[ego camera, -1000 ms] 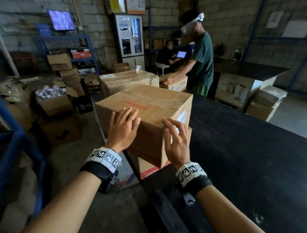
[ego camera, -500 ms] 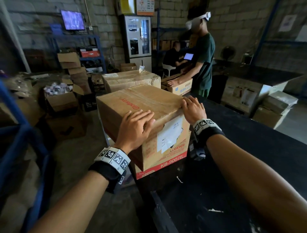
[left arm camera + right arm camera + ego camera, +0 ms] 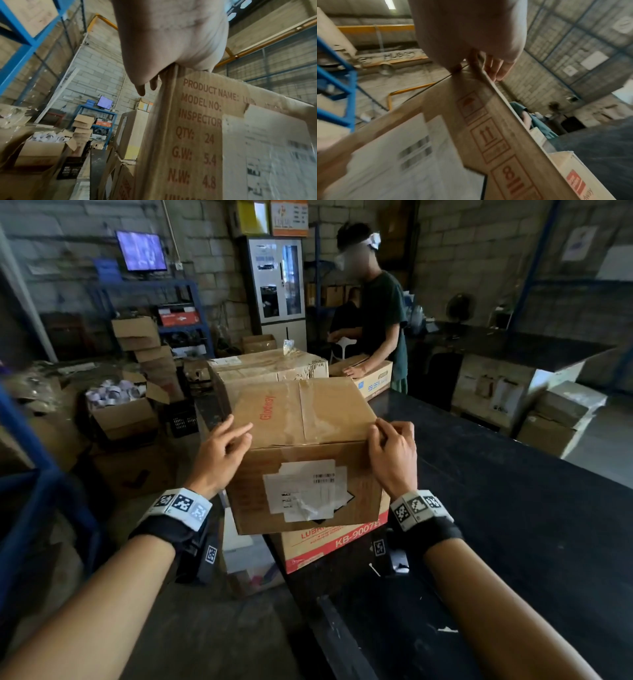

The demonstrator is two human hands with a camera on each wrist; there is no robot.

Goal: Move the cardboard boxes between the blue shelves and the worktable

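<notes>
Two hands at the upper near corners of a taped cardboard box stacked on the black desk.

The Glodway box point(image 3: 301, 440), sealed with clear tape and bearing a white shipping label on its near face, sits atop a red-and-white KB-9007E carton point(image 3: 329, 546) at the near left corner of the desk point(image 3: 496, 525). The left hand point(image 3: 219, 453) touches the box's upper left edge with loosely bent fingers, grasping nothing; the right hand point(image 3: 392, 453) curls its fingertips over the upper right corner. Behind, a larger taped box point(image 3: 267, 368) stands closed. On the floor to the left, an open carton point(image 3: 120, 412) holds white rolls. A second person point(image 3: 380, 316) presses a printed box point(image 3: 370, 374).
</notes>
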